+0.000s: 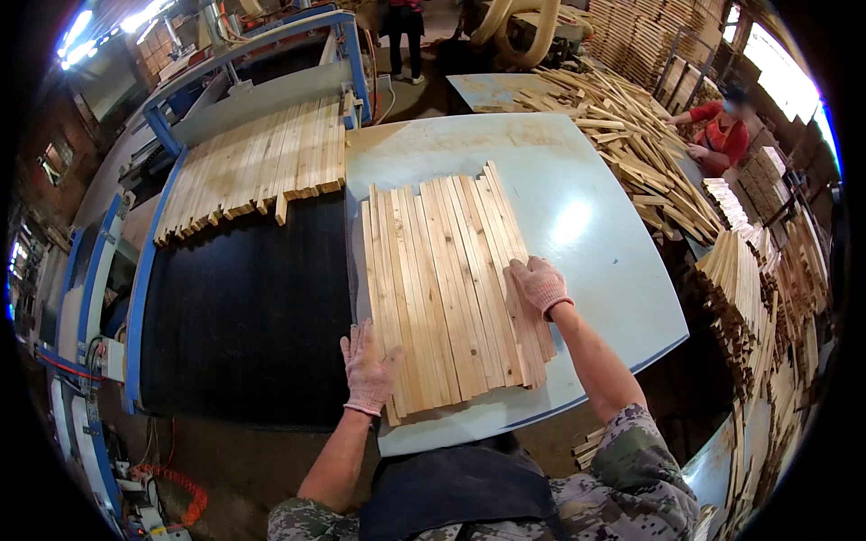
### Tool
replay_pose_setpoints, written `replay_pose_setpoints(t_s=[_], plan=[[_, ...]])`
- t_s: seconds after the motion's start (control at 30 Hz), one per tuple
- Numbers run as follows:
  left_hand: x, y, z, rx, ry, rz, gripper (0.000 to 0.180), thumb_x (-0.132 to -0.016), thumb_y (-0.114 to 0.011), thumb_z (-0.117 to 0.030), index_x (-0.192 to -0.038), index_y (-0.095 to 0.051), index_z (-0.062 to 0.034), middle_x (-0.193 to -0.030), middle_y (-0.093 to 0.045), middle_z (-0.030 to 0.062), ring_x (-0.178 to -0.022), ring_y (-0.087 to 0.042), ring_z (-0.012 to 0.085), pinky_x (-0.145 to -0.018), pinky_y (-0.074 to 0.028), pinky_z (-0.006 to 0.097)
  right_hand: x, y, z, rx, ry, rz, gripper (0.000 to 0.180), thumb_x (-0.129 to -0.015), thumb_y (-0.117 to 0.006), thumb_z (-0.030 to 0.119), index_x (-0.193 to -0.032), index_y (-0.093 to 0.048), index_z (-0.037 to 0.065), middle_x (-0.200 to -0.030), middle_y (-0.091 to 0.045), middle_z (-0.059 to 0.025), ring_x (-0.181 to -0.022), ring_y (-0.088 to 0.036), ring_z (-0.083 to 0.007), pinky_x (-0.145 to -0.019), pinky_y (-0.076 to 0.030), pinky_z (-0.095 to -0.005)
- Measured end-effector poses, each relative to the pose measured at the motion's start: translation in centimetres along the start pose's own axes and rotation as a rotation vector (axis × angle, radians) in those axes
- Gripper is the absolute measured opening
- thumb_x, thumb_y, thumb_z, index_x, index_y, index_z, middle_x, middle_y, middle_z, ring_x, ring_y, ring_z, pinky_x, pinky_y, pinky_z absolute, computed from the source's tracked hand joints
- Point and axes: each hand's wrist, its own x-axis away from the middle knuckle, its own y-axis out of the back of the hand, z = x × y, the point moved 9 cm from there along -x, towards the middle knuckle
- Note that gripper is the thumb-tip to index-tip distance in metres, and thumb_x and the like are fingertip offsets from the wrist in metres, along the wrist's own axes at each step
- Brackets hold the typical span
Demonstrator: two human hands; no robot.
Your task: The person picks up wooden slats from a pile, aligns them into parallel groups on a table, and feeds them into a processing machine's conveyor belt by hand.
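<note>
Side by side in a row with uneven ends lie several pale wooden strips on the light blue-grey table. At the row's near left edge is my left hand, in a pinkish knit glove. Its fingers are spread against the outermost strip. My right hand, gloved the same way, rests on the right edge of the row. Its fingers lie over the outer strips, with the fingertips pointing left and partly hidden. Neither hand lifts a strip.
Left of the table runs a black conveyor belt carrying another row of strips beneath a blue machine frame. A loose heap of strips lies at the far right, beside a person in red. Stacked strips stand at right.
</note>
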Motion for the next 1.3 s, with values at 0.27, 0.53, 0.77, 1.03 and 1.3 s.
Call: replay_pose_setpoints(t_s=[0.27, 0.53, 0.77, 1.03, 1.3], plan=[[-0.5, -0.4, 1.0, 0.226, -0.090, -0.038, 0.077, -0.091, -0.069, -0.026, -0.154, -0.039, 0.0071, -0.137, -0.052, 0.0310, -0.123, -0.048, 0.0474, -0.111, -0.037, 0.056, 4.2, -4.6, -4.8, 0.539, 0.561, -0.312, 0.048, -0.106, -0.053, 0.035, -0.141, -0.060, 0.003, -0.152, -0.054, -0.0205, -0.137, -0.055, -0.0349, -0.119, -0.043, -0.0381], [0.1, 2.1, -5.4, 0.704, -0.209, -0.042, 0.062, -0.105, -0.051, -0.023, -0.158, -0.037, 0.0074, -0.163, -0.039, 0.0249, -0.151, -0.038, 0.0343, -0.125, -0.029, 0.044, 20.6, -2.5, -19.7, -0.957, -0.214, -0.328, 0.055, -0.103, -0.067, 0.031, -0.142, -0.058, -0.008, -0.123, -0.071, -0.0095, -0.102, -0.067, -0.0148, -0.090, -0.055, -0.0290], [6.6, -4.9, -19.9, 1.125, -0.206, 0.686, 0.054, -0.100, -0.062, -0.026, -0.140, -0.060, 0.0096, -0.136, -0.067, 0.0204, -0.130, -0.062, 0.0301, -0.115, -0.044, 0.041, 34.6, -8.9, -30.4, -1.305, -0.579, -0.453, 0.044, -0.103, -0.067, 0.036, -0.128, -0.069, -0.001, -0.092, -0.068, 0.0008, -0.078, -0.060, -0.0083, -0.071, -0.052, -0.0268], [19.9, -15.8, -37.3, 0.864, -0.194, 1.279, 0.048, -0.098, -0.060, -0.015, -0.140, -0.060, 0.0098, -0.130, -0.071, 0.0199, -0.125, -0.065, 0.0271, -0.112, -0.047, 0.037, 51.9, -24.3, -51.7, -0.138, -0.450, -0.154, 0.014, -0.090, -0.060, 0.023, -0.093, -0.060, 0.009, -0.088, -0.068, -0.0170, -0.083, -0.066, -0.0400, -0.071, -0.053, -0.0472], [32.3, -26.3, -49.3, 0.665, -0.161, 1.649, 0.052, -0.104, -0.058, -0.019, -0.146, -0.053, 0.0098, -0.140, -0.065, 0.0222, -0.132, -0.061, 0.0273, -0.114, -0.045, 0.035, 66.6, -30.6, -62.0, -0.047, -0.675, 0.140, 0.015, -0.097, -0.056, 0.024, -0.103, -0.059, 0.011, -0.092, -0.064, -0.0154, -0.087, -0.064, -0.0388, -0.074, -0.049, -0.0474]])
